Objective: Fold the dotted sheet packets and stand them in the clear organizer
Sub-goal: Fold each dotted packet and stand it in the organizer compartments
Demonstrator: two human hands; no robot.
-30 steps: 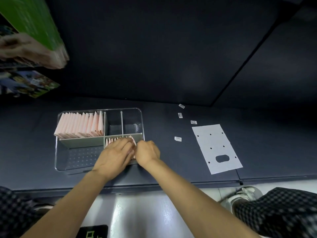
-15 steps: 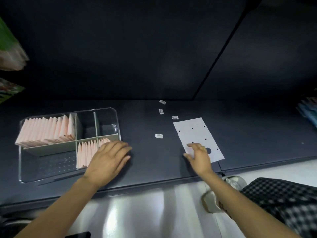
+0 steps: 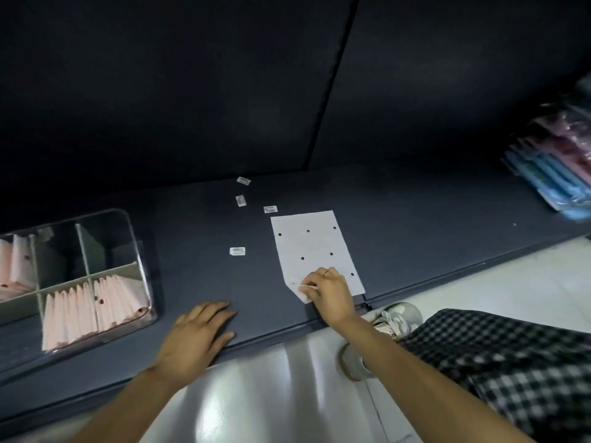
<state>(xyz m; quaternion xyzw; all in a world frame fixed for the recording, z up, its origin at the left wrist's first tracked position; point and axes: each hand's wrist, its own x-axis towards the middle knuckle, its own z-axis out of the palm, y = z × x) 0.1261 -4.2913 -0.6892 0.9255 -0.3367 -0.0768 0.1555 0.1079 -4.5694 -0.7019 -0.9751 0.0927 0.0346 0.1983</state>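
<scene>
Fingers of my right hand (image 3: 329, 290) curl over the near left corner of the white dotted sheet (image 3: 311, 247), pinching that corner, which looks lifted and bent back a little off the dark shelf (image 3: 415, 215). I see a ring on one finger of that hand. The rest of the sheet lies flat on the shelf, its near edge close to the shelf's front lip, black dots scattered across it.

My left hand (image 3: 198, 334) rests palm down on the shelf near the front edge, fingers straight and together, holding nothing. It sits between the sheet and the clear organizer (image 3: 140, 251), apart from both.

The organizer stands at the left end of the shelf, partly cut off by the frame edge. Pink folded packets (image 3: 89, 305) stand in a row in its near compartment, leaning and fanned, and more pink packets fill the far left compartment. The two far compartments on the right side look empty.

Four small white labels (image 3: 237, 251) lie loose on the shelf: one just left of the sheet, three beyond its far left corner.

At the far right of the shelf I see blurred blue and pink packs (image 3: 556, 174). Below the shelf, checked trousers (image 3: 511, 362) and a shoe (image 3: 396, 318) show over a pale floor.
</scene>
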